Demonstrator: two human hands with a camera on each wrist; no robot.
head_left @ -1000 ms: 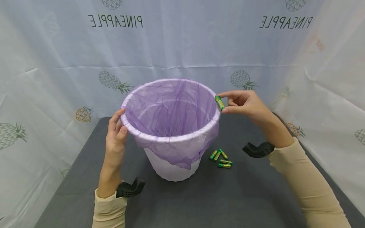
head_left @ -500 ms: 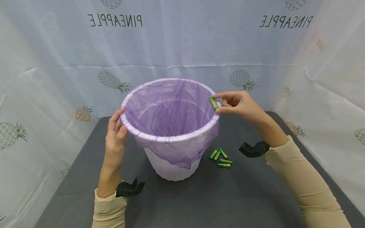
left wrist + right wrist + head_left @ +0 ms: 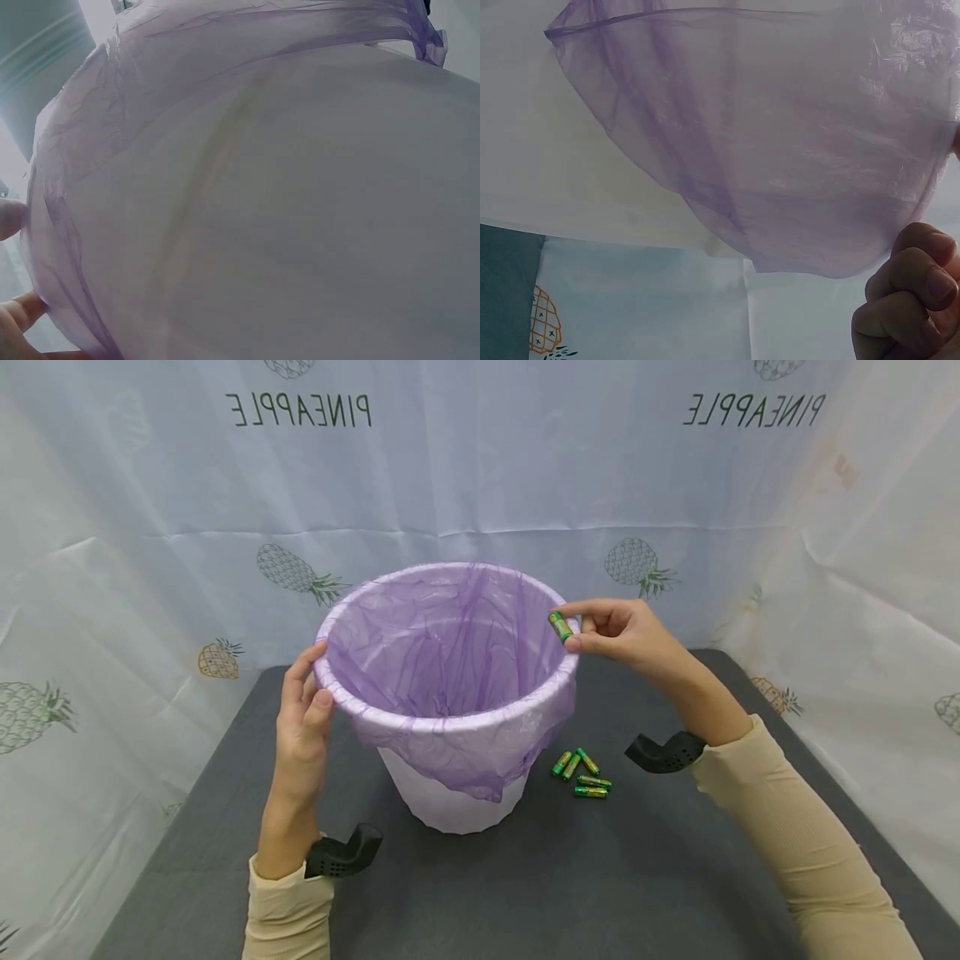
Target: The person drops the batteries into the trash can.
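Note:
A white trash can [image 3: 450, 789] stands upright, lined with a purple trash bag [image 3: 450, 652] folded over its rim. My left hand [image 3: 302, 727] holds the rim on the left, its fingertips and thumb against the bag-covered edge. At the rim's right side my right hand [image 3: 618, 631] pinches a green battery [image 3: 560, 626] between thumb and index finger, tilted over the inner edge; the other fingers are curled. In the right wrist view those curled fingers [image 3: 904, 292] show beside the bag, with the battery out of sight.
Several more green batteries [image 3: 581, 772] lie on the dark table [image 3: 480, 902], right of the trash can. A white curtain [image 3: 480, 460] with pineapple prints hangs behind and on both sides. Each wrist carries a black camera mount [image 3: 663, 752].
My right hand has moved left with the battery, from the outer right side of the rim to over its inner edge. The left hand keeps its place on the rim.

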